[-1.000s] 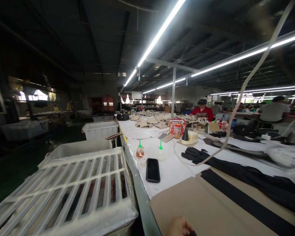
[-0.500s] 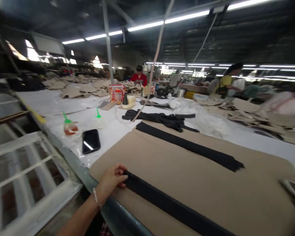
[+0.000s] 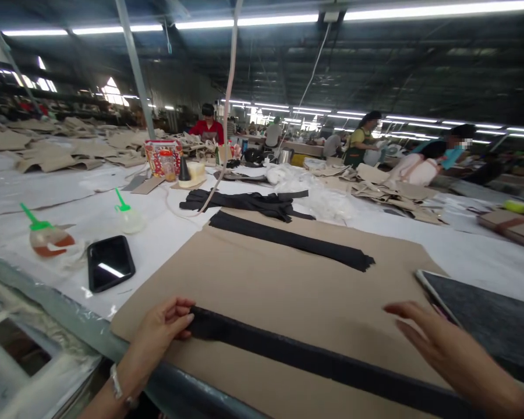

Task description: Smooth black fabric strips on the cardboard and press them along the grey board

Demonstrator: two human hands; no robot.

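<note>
My left hand (image 3: 168, 326) pinches the left end of a long black strip (image 3: 297, 352). The strip runs to the lower right across a tan sheet (image 3: 262, 285) on the table, and its far end passes behind my right forearm. Above the sheet, my right hand (image 3: 432, 334) is held with its fingers apart and nothing in them. Beside it lies a dark grey slab with a pale edge (image 3: 484, 314). Another stack of black strips (image 3: 288, 240) rests along the back of the sheet, and a heap of loose black strips (image 3: 244, 202) lies behind that.
A phone (image 3: 110, 263) and two green-tipped bottles, one with orange liquid (image 3: 50, 238) and one pale (image 3: 128, 218), stand on the left. Clear plastic (image 3: 318, 195) and tan pieces (image 3: 388, 186) are piled farther back. A hanging cable (image 3: 229, 99) reaches the table. Several people work beyond.
The camera view has swung to the right. My right hand has come into view over the sheet, while my left hand still holds the strip's end.
</note>
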